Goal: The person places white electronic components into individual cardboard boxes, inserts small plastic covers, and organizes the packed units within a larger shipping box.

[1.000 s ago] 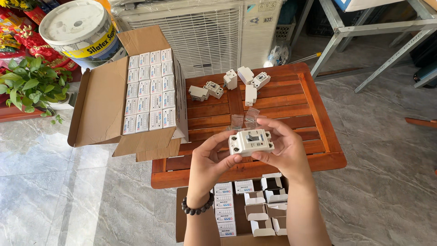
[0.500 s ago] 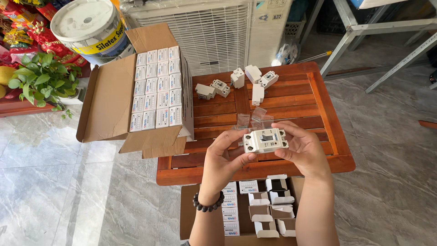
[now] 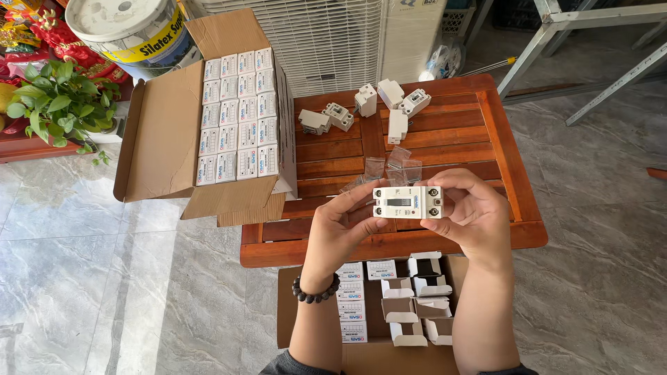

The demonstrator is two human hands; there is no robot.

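Observation:
Both hands hold a small white electrical module (image 3: 407, 202) with a dark display window and screw terminals, face up over the near edge of the wooden table (image 3: 500, 146). My left hand (image 3: 340, 226) grips its left end, a dark bead bracelet on the wrist. My right hand (image 3: 469, 215) grips its right end. Several clear plastic covers (image 3: 396, 163) lie on the table just beyond the module. Several more white modules (image 3: 379, 107) sit loose at the table's far side.
An open cardboard box (image 3: 167, 132) packed with several small white cartons rests on the table's left end. A lower box (image 3: 292, 305) with cartons, some opened, lies beneath my arms. A paint bucket (image 3: 125, 28), potted plant (image 3: 59, 104), air-conditioner unit (image 3: 333, 35) and metal frame (image 3: 590, 35) stand around.
The hands and module stay together over the table's near edge; the view has shifted slightly so they sit a little further right and lower. The module remains held by both hands.

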